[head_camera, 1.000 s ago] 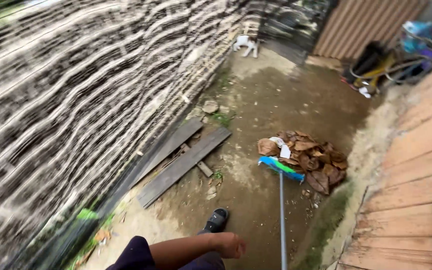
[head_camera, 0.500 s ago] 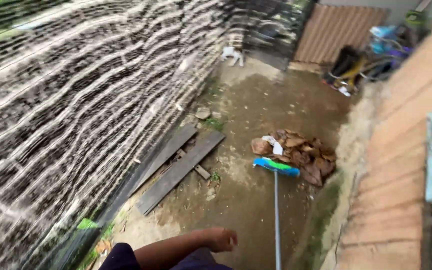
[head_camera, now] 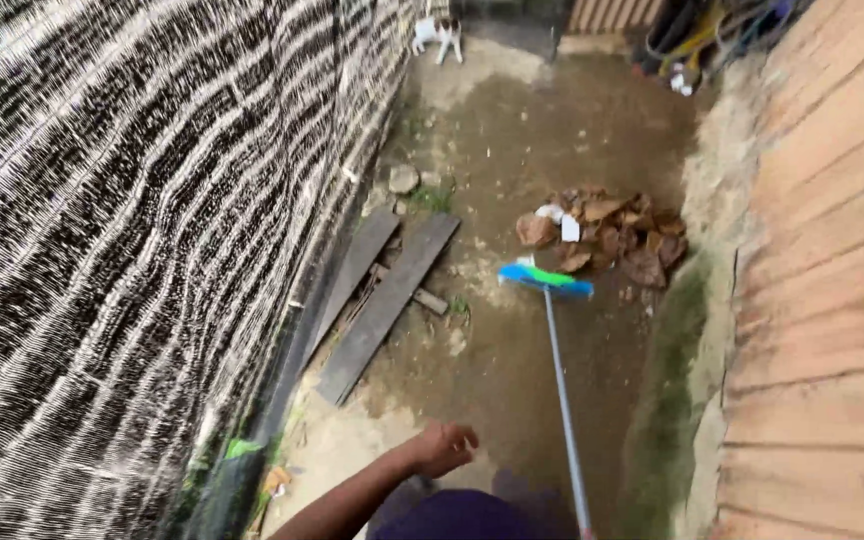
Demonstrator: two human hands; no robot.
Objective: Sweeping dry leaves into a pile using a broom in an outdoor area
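My left hand [head_camera: 444,447] hangs free over the dirt ground at the bottom middle, fingers loosely curled and holding nothing. To its right a long blue broom handle [head_camera: 562,400] runs up from the bottom edge to a blue and green broom head [head_camera: 545,281] resting on the ground. Just beyond the head lies a pile of brown dry leaves [head_camera: 607,235] with a few white scraps in it. My right hand is out of view, below the frame where the handle ends.
A dark mesh fence [head_camera: 132,230] fills the left side. Two grey planks [head_camera: 382,300] and a stone [head_camera: 403,179] lie along its foot. An orange wooden wall [head_camera: 832,300] lines the right. A white and brown cat [head_camera: 437,33] stands at the far end, near hoses and clutter [head_camera: 692,40].
The view has tipped down and shifted. The broom head has drawn back a little from the leaf pile. My left hand has moved up and slightly forward.
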